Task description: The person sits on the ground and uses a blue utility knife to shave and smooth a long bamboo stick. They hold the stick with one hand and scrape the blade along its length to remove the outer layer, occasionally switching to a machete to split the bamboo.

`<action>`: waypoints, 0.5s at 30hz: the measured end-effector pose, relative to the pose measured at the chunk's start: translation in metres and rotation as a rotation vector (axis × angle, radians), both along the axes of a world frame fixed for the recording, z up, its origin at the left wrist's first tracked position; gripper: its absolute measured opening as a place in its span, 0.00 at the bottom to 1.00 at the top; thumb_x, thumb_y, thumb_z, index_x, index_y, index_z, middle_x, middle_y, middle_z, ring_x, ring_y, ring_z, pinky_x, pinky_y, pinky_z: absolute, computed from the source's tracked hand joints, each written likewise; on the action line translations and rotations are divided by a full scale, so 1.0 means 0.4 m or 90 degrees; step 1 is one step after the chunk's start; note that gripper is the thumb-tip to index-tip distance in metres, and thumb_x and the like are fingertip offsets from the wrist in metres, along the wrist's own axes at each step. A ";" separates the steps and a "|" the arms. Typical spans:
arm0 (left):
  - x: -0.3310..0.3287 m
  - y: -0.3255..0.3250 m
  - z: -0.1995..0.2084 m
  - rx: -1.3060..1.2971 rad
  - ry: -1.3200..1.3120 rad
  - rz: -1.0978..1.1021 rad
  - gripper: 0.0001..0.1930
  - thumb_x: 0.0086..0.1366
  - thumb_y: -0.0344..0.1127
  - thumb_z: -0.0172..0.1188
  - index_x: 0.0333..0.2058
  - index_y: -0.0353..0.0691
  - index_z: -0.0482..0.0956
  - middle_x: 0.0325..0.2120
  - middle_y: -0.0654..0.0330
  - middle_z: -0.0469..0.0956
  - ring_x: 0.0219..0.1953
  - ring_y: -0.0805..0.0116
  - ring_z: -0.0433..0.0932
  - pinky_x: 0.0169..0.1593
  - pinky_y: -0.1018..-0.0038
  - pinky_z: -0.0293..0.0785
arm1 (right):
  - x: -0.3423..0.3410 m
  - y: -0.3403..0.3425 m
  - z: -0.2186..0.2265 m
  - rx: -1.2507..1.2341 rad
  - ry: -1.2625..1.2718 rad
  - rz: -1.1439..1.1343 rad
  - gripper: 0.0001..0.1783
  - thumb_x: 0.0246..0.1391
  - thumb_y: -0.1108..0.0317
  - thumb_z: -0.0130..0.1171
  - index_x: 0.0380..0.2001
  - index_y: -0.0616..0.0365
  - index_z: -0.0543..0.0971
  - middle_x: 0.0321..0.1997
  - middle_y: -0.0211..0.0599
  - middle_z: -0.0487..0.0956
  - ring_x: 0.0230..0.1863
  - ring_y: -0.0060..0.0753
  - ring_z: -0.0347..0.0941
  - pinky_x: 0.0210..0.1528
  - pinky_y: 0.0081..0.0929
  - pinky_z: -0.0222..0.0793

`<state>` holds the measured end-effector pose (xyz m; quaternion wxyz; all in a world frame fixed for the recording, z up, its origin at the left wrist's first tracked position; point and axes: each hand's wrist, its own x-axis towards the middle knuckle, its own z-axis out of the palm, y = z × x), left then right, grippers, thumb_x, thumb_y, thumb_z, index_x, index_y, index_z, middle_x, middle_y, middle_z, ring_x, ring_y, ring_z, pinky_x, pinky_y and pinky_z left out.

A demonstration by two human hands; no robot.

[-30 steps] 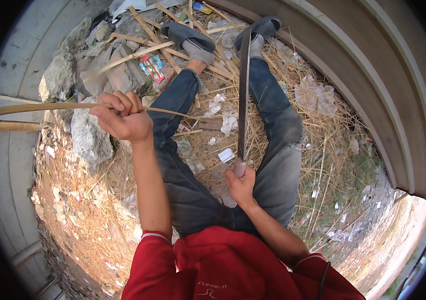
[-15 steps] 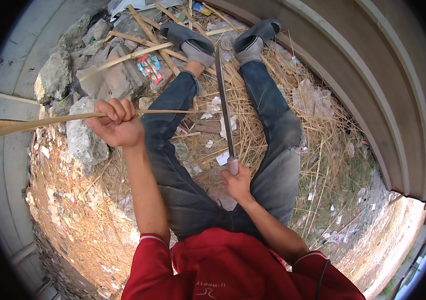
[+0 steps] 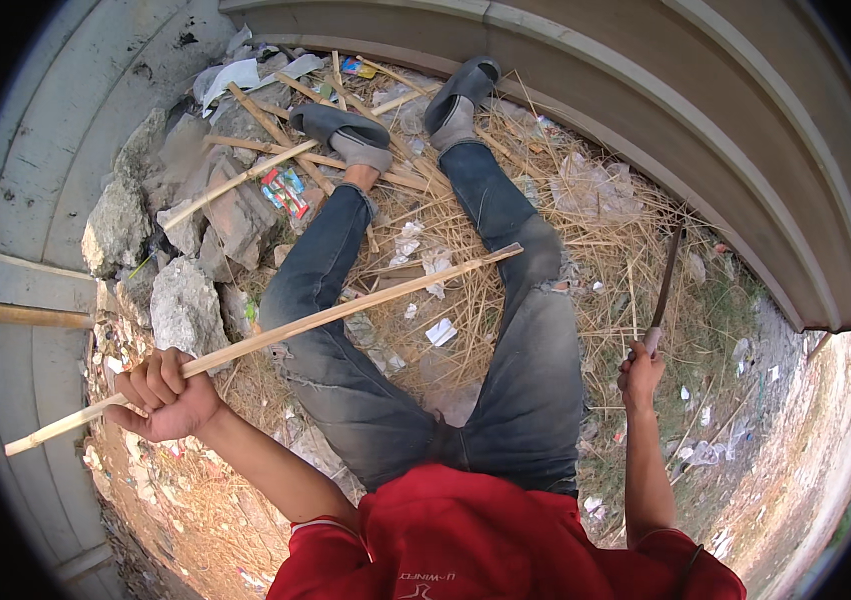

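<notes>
My left hand (image 3: 174, 394), at the left, is closed round a long pale bamboo strip (image 3: 376, 303). The strip slants up to the right over both thighs, and its far tip lies above my right knee. Out beyond my right leg, my right hand (image 3: 642, 376) grips the pinkish handle of a machete (image 3: 668, 278). Its dark, narrow blade points up and away, apart from the strip.
Several cut strips (image 3: 246, 180) lie by my sandalled feet, beside grey rocks (image 3: 189, 310) at the left. Straw-like slivers (image 3: 586, 310) and litter cover the ground. A ribbed metal sheet (image 3: 686, 130) curves along the far right; pale panels (image 3: 31, 370) stand at the left.
My right hand has carried the machete from between my legs out to the right. My left hand has moved down and left, and the bamboo strip now slants up across my legs.
</notes>
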<state>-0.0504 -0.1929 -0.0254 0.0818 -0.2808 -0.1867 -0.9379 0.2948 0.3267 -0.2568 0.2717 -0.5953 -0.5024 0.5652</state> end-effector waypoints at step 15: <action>0.141 0.231 -0.005 0.085 -0.080 -0.186 0.28 0.68 0.48 0.63 0.16 0.52 0.54 0.10 0.74 0.51 0.13 0.80 0.44 0.23 0.76 0.41 | -0.163 -0.112 0.281 -0.175 0.512 0.204 0.25 0.69 0.52 0.55 0.54 0.65 0.76 0.43 0.40 0.81 0.35 0.29 0.78 0.43 0.29 0.77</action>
